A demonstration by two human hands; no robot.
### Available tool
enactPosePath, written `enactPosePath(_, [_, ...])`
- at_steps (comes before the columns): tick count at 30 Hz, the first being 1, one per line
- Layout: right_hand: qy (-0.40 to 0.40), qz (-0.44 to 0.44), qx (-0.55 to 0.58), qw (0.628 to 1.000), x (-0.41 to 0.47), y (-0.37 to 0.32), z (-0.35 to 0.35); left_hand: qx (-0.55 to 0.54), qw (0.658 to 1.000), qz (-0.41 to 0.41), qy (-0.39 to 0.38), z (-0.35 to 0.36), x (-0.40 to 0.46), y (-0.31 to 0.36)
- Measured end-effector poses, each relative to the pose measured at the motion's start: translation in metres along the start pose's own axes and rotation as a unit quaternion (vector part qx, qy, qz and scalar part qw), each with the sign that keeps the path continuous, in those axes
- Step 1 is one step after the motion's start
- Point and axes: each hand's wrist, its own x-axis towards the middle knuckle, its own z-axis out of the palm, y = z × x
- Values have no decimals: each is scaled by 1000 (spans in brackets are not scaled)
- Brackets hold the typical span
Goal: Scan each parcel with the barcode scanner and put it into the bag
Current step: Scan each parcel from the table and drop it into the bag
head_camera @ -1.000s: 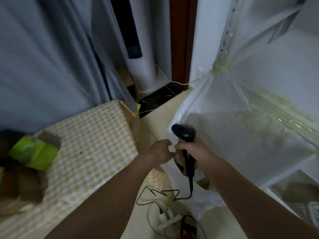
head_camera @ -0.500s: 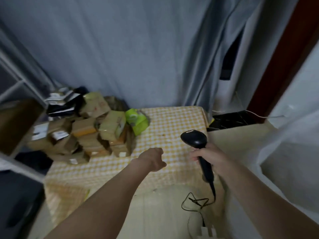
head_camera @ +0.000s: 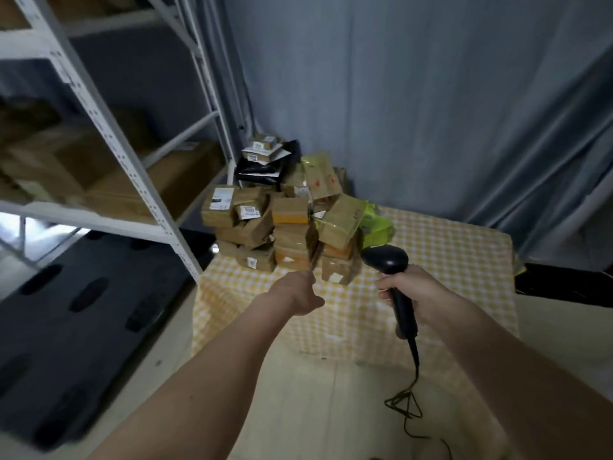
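Parcels: a heap of brown boxes [head_camera: 292, 224], black mailers and a green pack, piled at 12 o'clock on the far-left part of the table.
Scanner: black barcode scanner [head_camera: 393, 280], head tilted toward the heap, cable trailing down to 5 o'clock.
Right hand: right hand [head_camera: 414, 293] wraps its fingers round the scanner's handle, at 2 o'clock.
Left hand: left hand [head_camera: 298, 295] reaches toward the heap, fingers curled, holding nothing, just short of the nearest box.
Table: yellow checked cloth [head_camera: 447, 260] covers it.
Surroundings: white metal shelving [head_camera: 109, 134] at 10 o'clock; grey curtain [head_camera: 414, 94] behind.
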Motion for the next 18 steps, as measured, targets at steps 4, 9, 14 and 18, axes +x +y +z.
enactPosePath(4, [-26, -1, -20, 999, 17, -10, 29, -38, 999, -17, 8, -4, 0, -28])
enactPosePath(9, [-46, 2, -44, 998, 48, -25, 56, -56, 998, -35, 18, -14, 12, -54])
enactPosePath(14, [-54, 0, -30, 998, 88, -47, 59, -36, 998, -44, 22, -40, 51, -61])
enactPosePath(18, [-27, -3, -9, 1000, 129, -69, 37, -1, 1000, -20, 23, -71, 104, -35])
